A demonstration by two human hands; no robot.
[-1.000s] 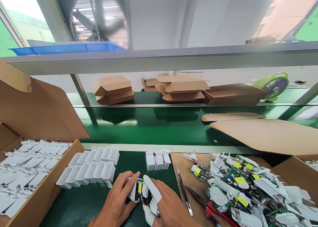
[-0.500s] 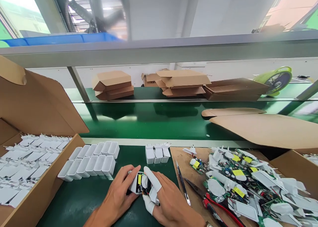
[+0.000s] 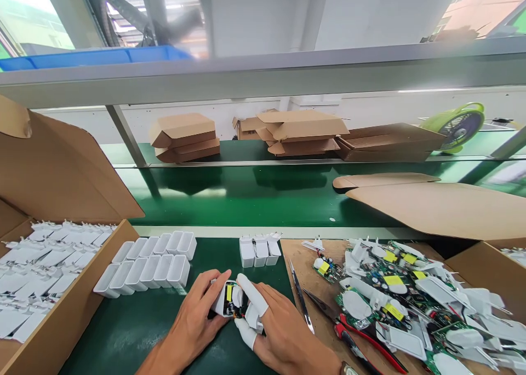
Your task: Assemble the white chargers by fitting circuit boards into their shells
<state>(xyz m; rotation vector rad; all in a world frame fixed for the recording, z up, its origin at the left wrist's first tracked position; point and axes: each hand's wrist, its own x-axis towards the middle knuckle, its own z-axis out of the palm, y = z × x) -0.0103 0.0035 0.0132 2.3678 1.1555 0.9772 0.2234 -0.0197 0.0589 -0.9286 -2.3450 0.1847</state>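
Note:
Low in the middle of the head view, my left hand (image 3: 200, 316) grips a white plastic housing (image 3: 219, 304) between thumb and fingers. A circuit board (image 3: 233, 299) with a yellow-topped part and a round white pad sits partly in the housing's open end. My right hand (image 3: 271, 320), with white covers on thumb and forefinger, pinches the board's outer end, where a white plug cover (image 3: 253, 316) shows below the forefinger. How deep the board lies inside is hidden by my fingers.
Rows of white housings (image 3: 150, 271) stand left; filled ones (image 3: 259, 252) stand ahead. A box of white parts (image 3: 119, 249) is far left. Tweezers (image 3: 301, 295) and red-handled pliers (image 3: 349, 331) lie right, beside piled boards with plug covers (image 3: 394, 298). Cartons (image 3: 304, 128) sit on the shelf behind.
Both hands keep nearly the same grip on the housing and board. The whole view has shifted slightly, with the background now a little higher in the picture.

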